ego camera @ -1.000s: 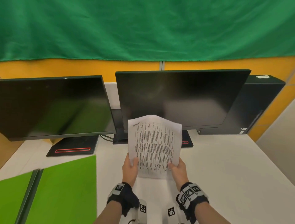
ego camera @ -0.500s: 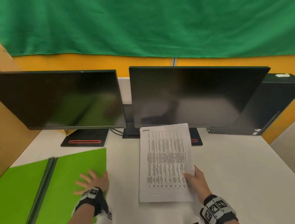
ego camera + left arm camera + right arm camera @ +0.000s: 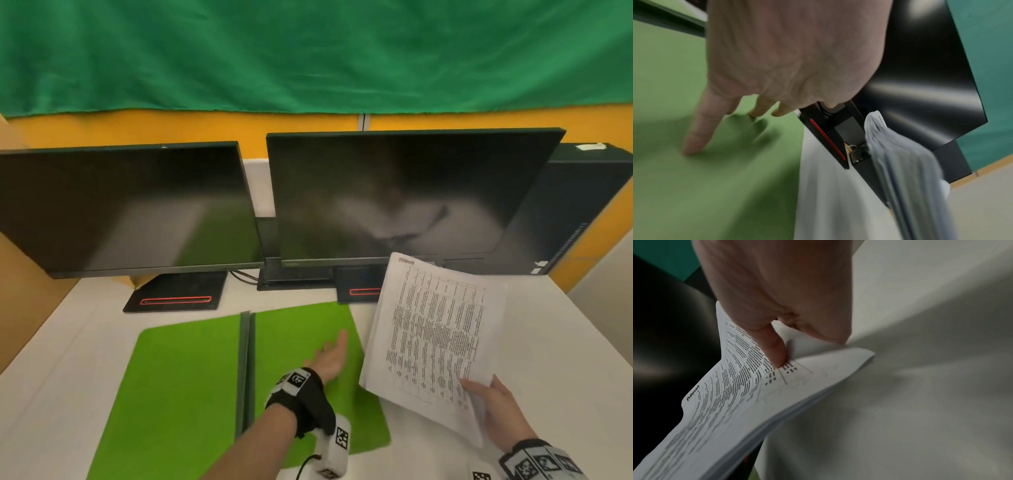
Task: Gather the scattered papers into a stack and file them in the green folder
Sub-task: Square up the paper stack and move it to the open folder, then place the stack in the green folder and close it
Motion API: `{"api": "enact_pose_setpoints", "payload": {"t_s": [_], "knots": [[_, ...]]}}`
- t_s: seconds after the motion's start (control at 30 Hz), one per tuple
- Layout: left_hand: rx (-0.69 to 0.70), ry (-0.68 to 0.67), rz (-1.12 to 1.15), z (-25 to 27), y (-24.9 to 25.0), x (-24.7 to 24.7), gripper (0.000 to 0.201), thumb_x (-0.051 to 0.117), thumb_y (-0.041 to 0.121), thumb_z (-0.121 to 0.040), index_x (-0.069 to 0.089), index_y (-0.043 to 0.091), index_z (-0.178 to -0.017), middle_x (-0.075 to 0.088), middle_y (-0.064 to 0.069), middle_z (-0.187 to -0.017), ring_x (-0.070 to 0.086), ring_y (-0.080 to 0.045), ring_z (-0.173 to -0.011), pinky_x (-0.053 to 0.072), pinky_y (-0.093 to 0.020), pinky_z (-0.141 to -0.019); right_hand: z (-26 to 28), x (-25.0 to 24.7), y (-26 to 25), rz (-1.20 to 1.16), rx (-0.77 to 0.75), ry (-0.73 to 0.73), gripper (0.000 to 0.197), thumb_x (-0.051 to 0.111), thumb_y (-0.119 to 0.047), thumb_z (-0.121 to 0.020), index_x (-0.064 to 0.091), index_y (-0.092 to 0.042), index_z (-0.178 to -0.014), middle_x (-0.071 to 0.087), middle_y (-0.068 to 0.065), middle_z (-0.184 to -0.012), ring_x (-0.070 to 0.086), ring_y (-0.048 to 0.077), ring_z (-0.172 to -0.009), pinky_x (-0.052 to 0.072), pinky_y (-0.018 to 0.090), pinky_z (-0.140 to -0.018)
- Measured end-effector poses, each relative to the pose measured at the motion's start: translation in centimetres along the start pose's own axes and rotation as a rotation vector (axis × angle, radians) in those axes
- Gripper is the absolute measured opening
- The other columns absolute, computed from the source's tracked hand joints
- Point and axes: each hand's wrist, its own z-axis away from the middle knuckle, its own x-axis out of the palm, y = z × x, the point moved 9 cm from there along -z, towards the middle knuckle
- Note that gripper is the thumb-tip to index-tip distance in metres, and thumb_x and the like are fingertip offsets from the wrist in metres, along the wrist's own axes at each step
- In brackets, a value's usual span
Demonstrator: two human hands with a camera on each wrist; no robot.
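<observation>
The green folder (image 3: 191,387) lies spread flat on the white desk, its dark spine (image 3: 246,370) down the middle. My left hand (image 3: 330,358) rests on the folder's right half, fingers straight and touching the green sheet (image 3: 719,178). My right hand (image 3: 493,401) pinches the near right corner of a stack of printed papers (image 3: 435,339), thumb on top. The stack is lifted and tilted above the desk, just right of the folder. In the right wrist view the thumb (image 3: 774,347) presses the top sheet of the papers (image 3: 725,402).
Two dark monitors (image 3: 126,209) (image 3: 400,195) stand at the back on black bases with red stripes (image 3: 174,300). A black computer case (image 3: 579,212) stands at the back right. Bare white desk (image 3: 548,342) lies to the right. A brown panel (image 3: 20,294) borders the left.
The folder has slid right toward the desk's middle under my left hand. My right hand has lifted the paper stack off the desk and tilted it to the right.
</observation>
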Motion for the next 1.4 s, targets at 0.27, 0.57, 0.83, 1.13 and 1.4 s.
{"api": "enact_pose_setpoints", "payload": {"t_s": [0.27,0.57,0.83,1.13,1.4], "knots": [[0.2,0.115,0.259,2.0,3.5,-0.4,0.056,0.028,0.047,-0.099,0.043,0.013,-0.141,0.05,-0.012,-0.144,0.05,-0.026,-0.129,0.037,-0.042,-0.111,-2.2,-1.4,3.9,-0.097,0.133,0.036,0.045,0.056,0.01,-0.08,0.055,0.002,-0.124,0.065,0.025,-0.118,0.067,0.031,-0.094,0.051,0.039,-0.077],[0.018,0.287,-0.451,-0.5,-10.3,-6.1,0.066,0.029,0.043,-0.099,-0.003,0.024,-0.153,-0.011,0.001,-0.162,-0.009,-0.031,-0.149,0.004,-0.064,-0.114,-2.2,8.7,5.9,0.348,0.214,-0.23,0.033,0.053,0.012,-0.083,0.059,-0.002,-0.112,0.071,0.015,-0.101,0.067,0.027,-0.091,0.052,0.033,-0.069],[0.131,0.535,-0.122,0.1,-11.2,-11.1,0.041,0.039,0.033,-0.099,0.049,0.022,-0.137,0.043,-0.004,-0.15,0.041,-0.025,-0.136,0.029,-0.047,-0.114,-2.1,10.3,6.2,0.425,0.245,-0.231,0.031,0.047,0.015,-0.085,0.059,-0.005,-0.105,0.069,0.013,-0.091,0.066,0.025,-0.082,0.051,0.029,-0.061],[-0.66,0.807,0.112,6.2,-26.8,-16.9,0.095,0.069,0.064,-0.066,0.04,0.002,-0.131,0.041,-0.024,-0.134,0.038,-0.039,-0.126,0.034,-0.057,-0.101,-2.4,10.2,7.0,0.442,0.251,-0.222,0.034,0.048,0.015,-0.085,0.055,0.001,-0.114,0.066,0.012,-0.091,0.063,0.024,-0.081,0.049,0.028,-0.058],[-0.457,0.724,0.225,5.0,-28.3,-18.5,0.075,0.067,0.058,-0.075,0.051,-0.002,-0.116,0.054,-0.027,-0.125,0.055,-0.042,-0.11,0.045,-0.046,-0.094,-3.2,10.3,7.1,0.677,0.163,-0.151,0.041,0.048,0.006,-0.083,0.053,-0.004,-0.123,0.062,0.008,-0.105,0.058,0.026,-0.1,0.046,0.036,-0.096]]}}
